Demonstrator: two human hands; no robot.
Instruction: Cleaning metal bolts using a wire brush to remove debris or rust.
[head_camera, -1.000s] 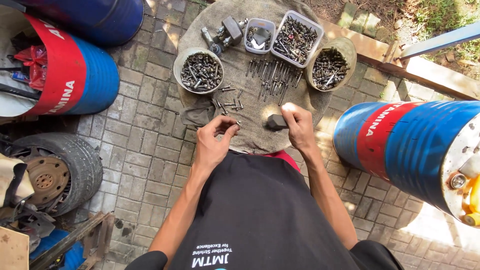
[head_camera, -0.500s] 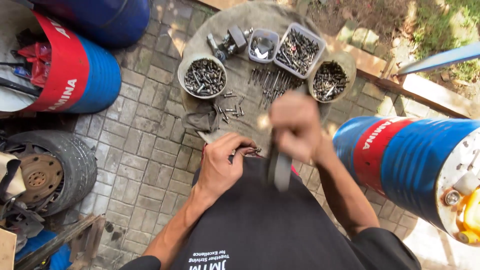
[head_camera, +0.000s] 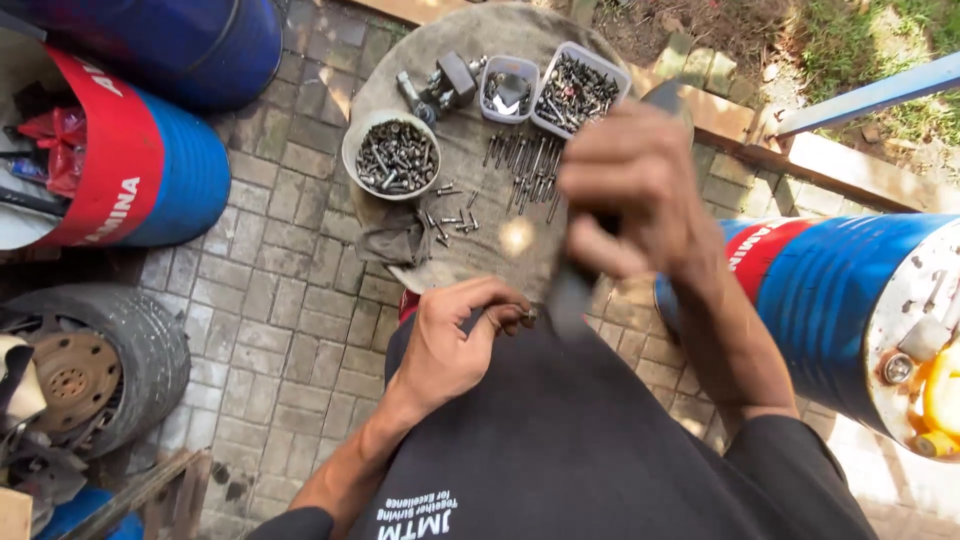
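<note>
My left hand (head_camera: 455, 345) is closed around a small metal bolt (head_camera: 527, 317) pinched at the fingertips, held above my dark shirt. My right hand (head_camera: 630, 190) is raised close to the camera and blurred, gripping a dark tool (head_camera: 570, 295) whose end hangs down next to the bolt. Beyond the hands a grey cloth (head_camera: 490, 245) lies on the paving with loose bolts (head_camera: 525, 165) laid out on it.
A round bowl of bolts (head_camera: 392, 155), two plastic tubs of fasteners (head_camera: 580, 88), (head_camera: 508, 90) and metal parts (head_camera: 440, 85) sit on the cloth. Blue and red drums lie at left (head_camera: 150, 170) and right (head_camera: 850, 300). A tyre with a rusty wheel (head_camera: 90, 365) lies lower left.
Both hands have lifted off the cloth toward my body. The left hand picked up a bolt and the right hand picked up the dark tool and raised it near the camera.
</note>
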